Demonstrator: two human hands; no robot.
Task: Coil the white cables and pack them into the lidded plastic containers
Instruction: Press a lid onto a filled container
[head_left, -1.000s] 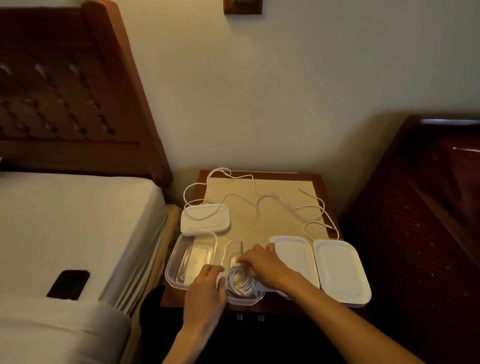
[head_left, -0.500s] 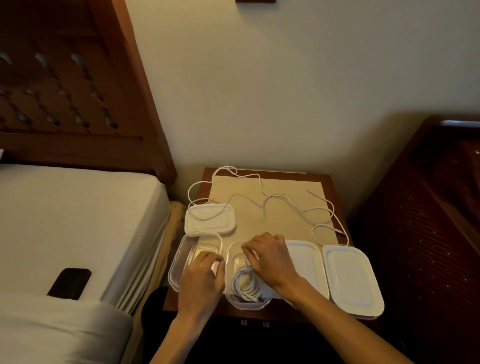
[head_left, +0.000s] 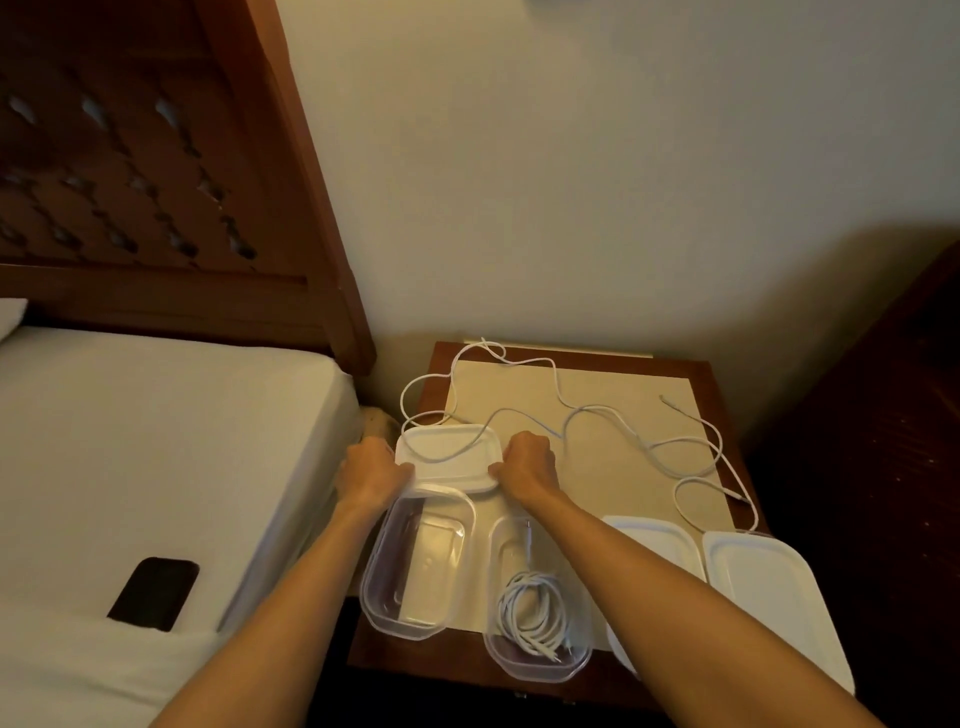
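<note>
A white lid (head_left: 450, 457) lies on the bedside table (head_left: 706, 370), behind two open clear containers. My left hand (head_left: 370, 472) grips its left edge and my right hand (head_left: 525, 463) grips its right edge. A loose white cable (head_left: 597, 413) sprawls over the beige mat (head_left: 618, 467) and runs across the lid. The left container (head_left: 415, 561) holds nothing. The middle container (head_left: 535, 618) holds a coiled white cable (head_left: 531, 613). My right forearm crosses above it.
Two lidded containers (head_left: 779, 587) sit at the table's front right, the nearer-left one (head_left: 654, 540) partly under my forearm. A bed with a white sheet (head_left: 156, 441) and a dark phone (head_left: 154, 593) lies left. A dark wooden piece stands right.
Both hands left the middle container and its coiled cable and reached back to the lid, taking hold of its two ends. The camera moved closer.
</note>
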